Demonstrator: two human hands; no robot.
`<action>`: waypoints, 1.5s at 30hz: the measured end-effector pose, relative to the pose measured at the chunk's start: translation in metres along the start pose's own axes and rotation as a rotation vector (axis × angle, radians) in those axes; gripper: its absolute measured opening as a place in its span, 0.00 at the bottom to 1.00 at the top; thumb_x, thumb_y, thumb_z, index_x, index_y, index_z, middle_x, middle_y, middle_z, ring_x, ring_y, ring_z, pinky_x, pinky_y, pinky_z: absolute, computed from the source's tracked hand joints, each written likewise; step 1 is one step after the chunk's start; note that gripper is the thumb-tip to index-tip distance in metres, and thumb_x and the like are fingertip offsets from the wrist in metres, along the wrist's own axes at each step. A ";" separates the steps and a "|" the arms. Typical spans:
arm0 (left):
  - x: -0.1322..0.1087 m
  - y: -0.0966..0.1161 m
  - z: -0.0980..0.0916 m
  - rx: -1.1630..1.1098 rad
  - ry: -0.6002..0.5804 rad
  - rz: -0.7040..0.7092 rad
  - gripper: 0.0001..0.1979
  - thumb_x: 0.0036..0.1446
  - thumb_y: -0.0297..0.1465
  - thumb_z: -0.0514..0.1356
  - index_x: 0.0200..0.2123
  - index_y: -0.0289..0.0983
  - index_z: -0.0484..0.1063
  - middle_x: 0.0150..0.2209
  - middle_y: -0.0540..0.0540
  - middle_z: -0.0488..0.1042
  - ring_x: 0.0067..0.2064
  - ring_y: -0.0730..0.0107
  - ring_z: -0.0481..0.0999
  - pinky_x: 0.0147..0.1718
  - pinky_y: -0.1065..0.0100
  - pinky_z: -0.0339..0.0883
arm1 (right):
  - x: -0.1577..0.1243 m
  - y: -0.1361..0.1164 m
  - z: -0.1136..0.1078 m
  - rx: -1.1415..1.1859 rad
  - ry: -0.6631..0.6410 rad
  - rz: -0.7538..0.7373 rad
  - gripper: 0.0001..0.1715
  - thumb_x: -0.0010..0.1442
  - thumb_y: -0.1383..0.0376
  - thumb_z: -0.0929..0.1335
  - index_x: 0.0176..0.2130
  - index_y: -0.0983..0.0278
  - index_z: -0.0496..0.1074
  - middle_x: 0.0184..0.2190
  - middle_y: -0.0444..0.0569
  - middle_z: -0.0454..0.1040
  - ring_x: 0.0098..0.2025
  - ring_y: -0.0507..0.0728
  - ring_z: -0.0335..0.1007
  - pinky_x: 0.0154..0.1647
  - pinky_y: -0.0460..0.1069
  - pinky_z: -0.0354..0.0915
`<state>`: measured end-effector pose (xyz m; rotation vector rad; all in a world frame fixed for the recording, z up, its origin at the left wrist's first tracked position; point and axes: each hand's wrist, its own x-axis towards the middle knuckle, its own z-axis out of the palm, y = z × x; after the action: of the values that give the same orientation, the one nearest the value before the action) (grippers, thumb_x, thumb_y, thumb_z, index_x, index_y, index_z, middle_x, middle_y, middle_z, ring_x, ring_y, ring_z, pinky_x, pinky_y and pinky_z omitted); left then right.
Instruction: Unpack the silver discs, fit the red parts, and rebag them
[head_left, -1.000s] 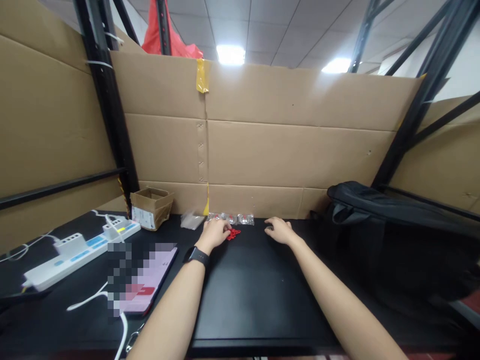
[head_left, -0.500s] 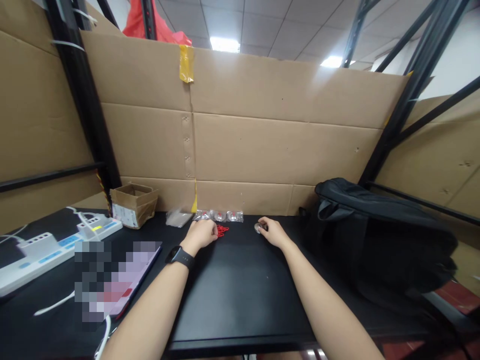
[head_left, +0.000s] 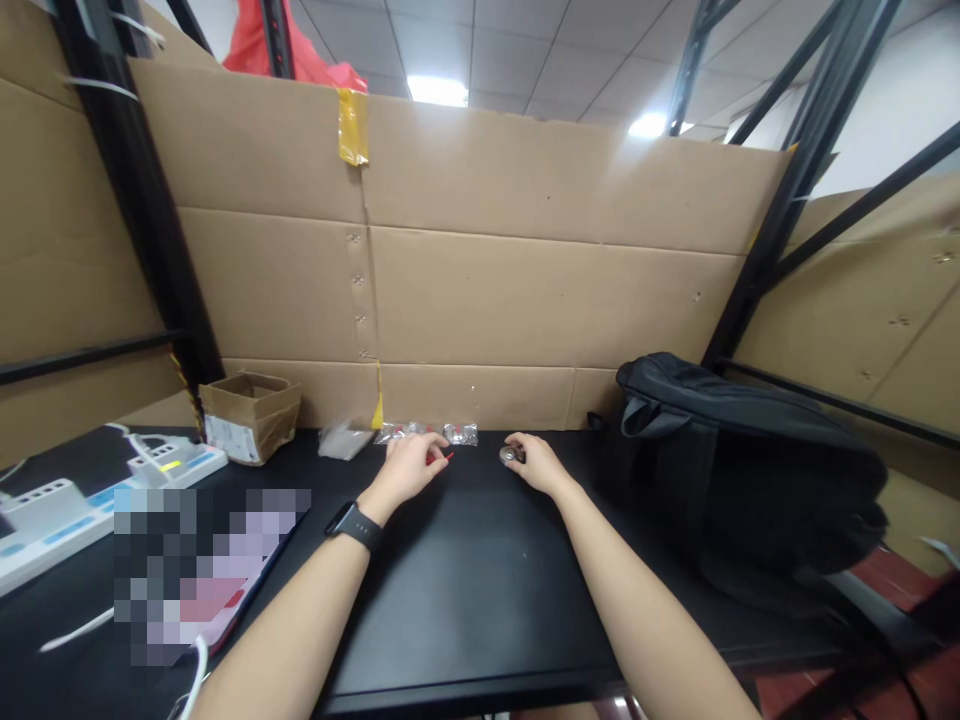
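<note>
My left hand point(head_left: 411, 468), with a black watch point(head_left: 352, 526) on the wrist, is curled round a bundle of thin red cord point(head_left: 438, 458) near the back of the black table. Most of the cord is hidden by the fingers, and a short end sticks out to the right. To the right, my right hand point(head_left: 537, 464) grips a small round shiny metal piece point(head_left: 508, 455) between thumb and fingers, low over the tabletop. Its exact kind is too small to tell. Behind my left hand lie small clear packets with red marks point(head_left: 460, 434), partly covered by that hand.
A clear plastic bag point(head_left: 343, 441) and an opened cardboard box point(head_left: 251, 420) stand at the back left. A white power strip point(head_left: 97, 520) and a pixelated flat item point(head_left: 247, 570) lie on the left. A black bag point(head_left: 750, 480) fills the right side. Cardboard walls point(head_left: 480, 300) enclose the table point(head_left: 465, 600).
My left hand has closed over the red cord, which now shows less. My right hand keeps the round metal piece, whose face shows more. The view has shifted slightly right.
</note>
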<state>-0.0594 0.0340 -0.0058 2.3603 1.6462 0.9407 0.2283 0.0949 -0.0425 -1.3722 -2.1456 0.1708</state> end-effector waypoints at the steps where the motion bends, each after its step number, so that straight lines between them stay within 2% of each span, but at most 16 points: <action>1: 0.000 0.001 0.002 0.014 -0.001 0.004 0.10 0.57 0.33 0.62 0.43 0.45 0.78 0.36 0.50 0.82 0.42 0.62 0.78 0.47 0.62 0.59 | 0.000 0.000 -0.001 -0.009 0.005 0.005 0.23 0.53 0.65 0.73 0.50 0.58 0.73 0.48 0.51 0.78 0.51 0.61 0.73 0.53 0.54 0.65; 5: -0.001 0.004 0.005 0.047 -0.026 0.006 0.08 0.59 0.35 0.61 0.39 0.46 0.81 0.41 0.49 0.81 0.45 0.59 0.76 0.49 0.58 0.59 | 0.000 0.000 -0.002 0.003 -0.009 0.016 0.22 0.55 0.64 0.73 0.51 0.57 0.73 0.46 0.50 0.79 0.49 0.60 0.74 0.52 0.53 0.65; 11: -0.003 0.011 0.009 0.000 -0.015 -0.025 0.08 0.58 0.39 0.61 0.34 0.46 0.80 0.39 0.49 0.81 0.46 0.58 0.76 0.51 0.54 0.59 | 0.002 0.001 -0.001 0.032 0.001 0.037 0.24 0.51 0.65 0.74 0.49 0.59 0.73 0.44 0.50 0.79 0.44 0.58 0.75 0.48 0.51 0.67; 14: -0.002 0.012 0.018 -0.149 -0.028 -0.101 0.09 0.56 0.40 0.62 0.33 0.44 0.80 0.38 0.49 0.82 0.44 0.59 0.78 0.49 0.57 0.63 | 0.002 0.002 -0.001 0.069 0.020 0.043 0.25 0.49 0.65 0.74 0.49 0.60 0.73 0.42 0.49 0.79 0.43 0.57 0.75 0.48 0.51 0.67; 18: 0.003 0.006 0.033 -0.471 -0.038 -0.141 0.10 0.53 0.39 0.64 0.33 0.39 0.78 0.36 0.46 0.82 0.41 0.61 0.80 0.45 0.61 0.69 | 0.002 -0.001 -0.003 0.150 0.076 0.041 0.26 0.47 0.67 0.74 0.47 0.61 0.74 0.41 0.49 0.78 0.42 0.57 0.75 0.48 0.51 0.67; 23: 0.007 0.002 0.041 -0.715 -0.032 -0.165 0.14 0.48 0.36 0.69 0.36 0.35 0.77 0.36 0.42 0.83 0.40 0.61 0.82 0.46 0.61 0.72 | 0.001 -0.021 -0.009 0.328 0.160 -0.061 0.25 0.46 0.66 0.73 0.46 0.61 0.73 0.42 0.48 0.78 0.39 0.55 0.74 0.44 0.50 0.68; 29: 0.007 0.006 0.039 -0.707 -0.002 -0.152 0.15 0.51 0.39 0.67 0.38 0.35 0.80 0.40 0.41 0.83 0.42 0.59 0.81 0.48 0.61 0.71 | -0.003 -0.055 -0.014 0.555 0.141 -0.155 0.26 0.45 0.66 0.74 0.46 0.60 0.73 0.44 0.49 0.78 0.42 0.56 0.75 0.36 0.47 0.66; 35: 0.007 0.008 0.037 -0.601 0.058 -0.045 0.12 0.55 0.39 0.65 0.37 0.38 0.81 0.40 0.44 0.82 0.43 0.60 0.80 0.47 0.62 0.70 | -0.010 -0.079 -0.014 0.769 0.056 -0.166 0.27 0.44 0.66 0.76 0.46 0.60 0.73 0.46 0.50 0.78 0.44 0.57 0.76 0.39 0.49 0.67; 39: 0.007 0.008 0.037 -0.546 0.099 0.041 0.09 0.55 0.37 0.65 0.34 0.39 0.82 0.42 0.44 0.80 0.45 0.61 0.78 0.50 0.62 0.69 | -0.013 -0.086 -0.014 0.799 0.030 -0.170 0.26 0.45 0.66 0.76 0.46 0.59 0.72 0.47 0.50 0.78 0.45 0.58 0.76 0.39 0.49 0.67; 45: 0.007 0.008 0.037 -0.476 0.110 0.017 0.08 0.55 0.37 0.65 0.35 0.42 0.82 0.44 0.45 0.78 0.47 0.62 0.76 0.52 0.62 0.67 | -0.014 -0.087 -0.013 0.807 0.008 -0.162 0.26 0.45 0.66 0.76 0.45 0.59 0.73 0.45 0.49 0.79 0.45 0.59 0.76 0.39 0.50 0.68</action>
<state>-0.0317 0.0463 -0.0293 2.0320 1.2543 1.3137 0.1704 0.0398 -0.0027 -0.7199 -1.8369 0.8538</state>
